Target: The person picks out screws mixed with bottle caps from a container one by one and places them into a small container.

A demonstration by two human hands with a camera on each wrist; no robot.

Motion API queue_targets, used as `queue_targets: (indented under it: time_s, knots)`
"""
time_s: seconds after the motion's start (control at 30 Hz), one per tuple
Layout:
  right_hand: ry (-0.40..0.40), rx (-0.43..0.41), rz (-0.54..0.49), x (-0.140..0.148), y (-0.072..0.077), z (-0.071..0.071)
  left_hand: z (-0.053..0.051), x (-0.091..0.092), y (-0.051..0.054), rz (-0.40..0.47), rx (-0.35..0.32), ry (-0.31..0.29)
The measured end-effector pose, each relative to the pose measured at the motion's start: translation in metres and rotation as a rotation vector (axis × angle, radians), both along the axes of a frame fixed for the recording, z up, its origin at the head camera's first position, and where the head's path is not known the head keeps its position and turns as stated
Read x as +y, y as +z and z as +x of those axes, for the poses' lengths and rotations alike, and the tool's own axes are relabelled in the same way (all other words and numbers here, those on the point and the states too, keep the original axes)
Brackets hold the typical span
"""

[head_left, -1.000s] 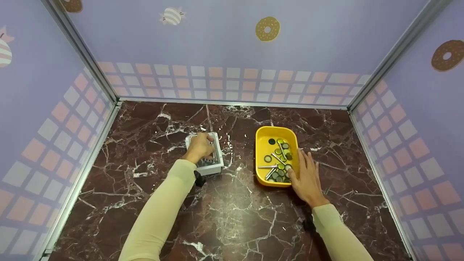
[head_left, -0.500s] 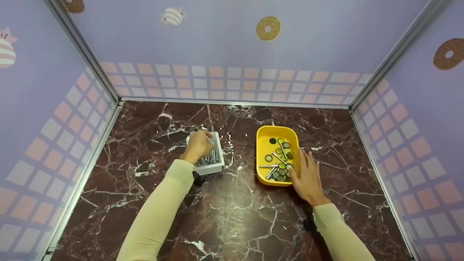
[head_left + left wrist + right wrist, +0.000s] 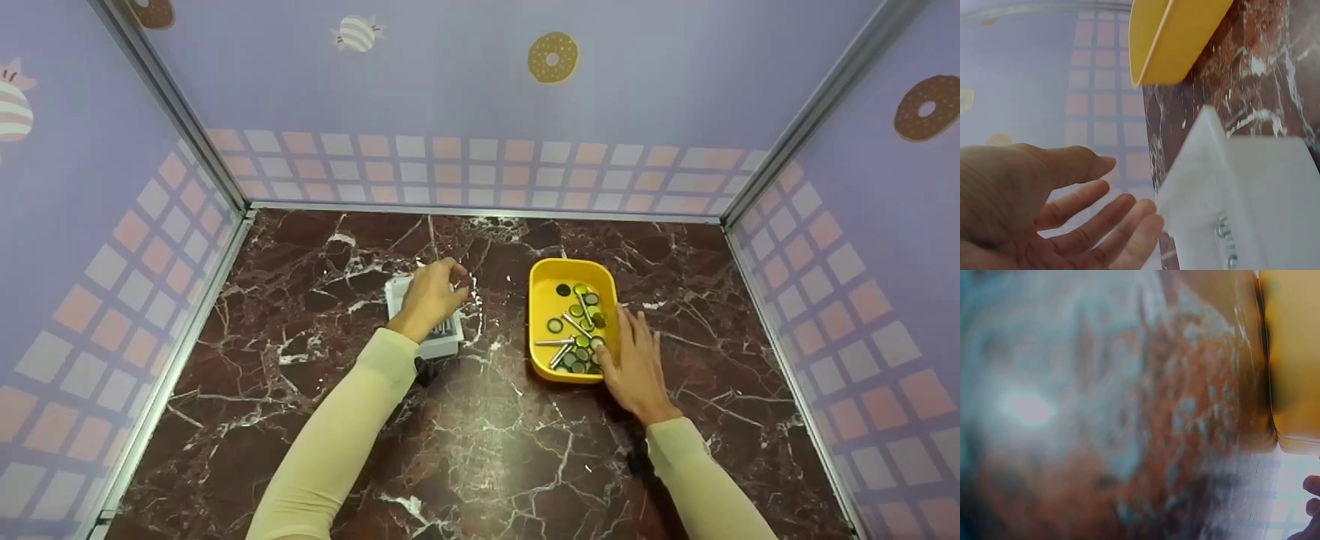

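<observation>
My left hand (image 3: 431, 298) hovers over a white tray (image 3: 448, 346) of thin metal pieces, partly hiding it. In the left wrist view, the left hand (image 3: 1067, 211) has its thumb apart from its fingers, nothing between them, beside the white tray (image 3: 1275, 191). A yellow container (image 3: 546, 366) holds round discs (image 3: 555, 325) and several silver metal rods (image 3: 554, 343). At its right side my right hand (image 3: 637, 369) holds the wall, thumb over the rim and nearly straight fingers along the outside. The right wrist view shows only fingertips (image 3: 1312, 506) below the yellow container (image 3: 1303, 365).
Both containers stand on a dark red marbled table (image 3: 480, 457), the white one left of the yellow one. Lilac panels (image 3: 465, 82) with checks and sweets enclose the back and both sides, with metal strips (image 3: 487, 216) along the table's edges.
My left hand has risen from within the white tray and shifted slightly right, its thumb and forefinger now apart. The right hand and the yellow container look unmoved.
</observation>
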State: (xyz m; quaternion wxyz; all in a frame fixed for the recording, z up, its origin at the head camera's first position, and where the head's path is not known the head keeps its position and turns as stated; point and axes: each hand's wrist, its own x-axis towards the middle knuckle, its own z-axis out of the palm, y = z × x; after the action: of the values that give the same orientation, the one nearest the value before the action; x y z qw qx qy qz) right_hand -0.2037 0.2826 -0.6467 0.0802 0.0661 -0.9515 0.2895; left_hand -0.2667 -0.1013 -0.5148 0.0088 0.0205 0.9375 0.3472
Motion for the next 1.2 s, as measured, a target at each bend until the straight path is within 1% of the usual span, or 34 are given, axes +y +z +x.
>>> queue_targets:
  time_s: [0.13, 0.37, 0.6, 0.67, 0.83, 0.93, 1.07, 1.2]
  knots:
    - [0.002, -0.003, 0.006, 0.0, 0.001, 0.0, 0.002, 0.018, 0.002, -0.015, 0.033, -0.056]
    - [0.004, 0.004, 0.024, 0.001, -0.001, -0.001, 0.003, 0.052, 0.001, 0.003, 0.069, -0.179]
    - [0.007, -0.014, 0.038, 0.001, 0.003, -0.001, 0.004, 0.087, 0.0, -0.065, 0.035, -0.285]
    - [0.01, -0.016, 0.046, 0.001, 0.004, -0.002, 0.005, 0.096, -0.001, -0.071, 0.03, -0.313]
    - [0.018, 0.012, 0.063, 0.0, 0.003, -0.001, 0.007, 0.119, -0.004, -0.089, 0.004, -0.371]
    - [0.016, 0.04, 0.067, 0.0, 0.001, 0.0, 0.007, 0.131, -0.006, -0.122, -0.002, -0.402]
    - [0.011, 0.058, 0.068, 0.001, 0.001, -0.001, 0.003, 0.145, -0.01, -0.166, 0.005, -0.435]
    - [0.012, 0.061, 0.064, 0.002, 0.002, 0.0, 0.0, 0.157, -0.014, -0.19, -0.041, -0.454]
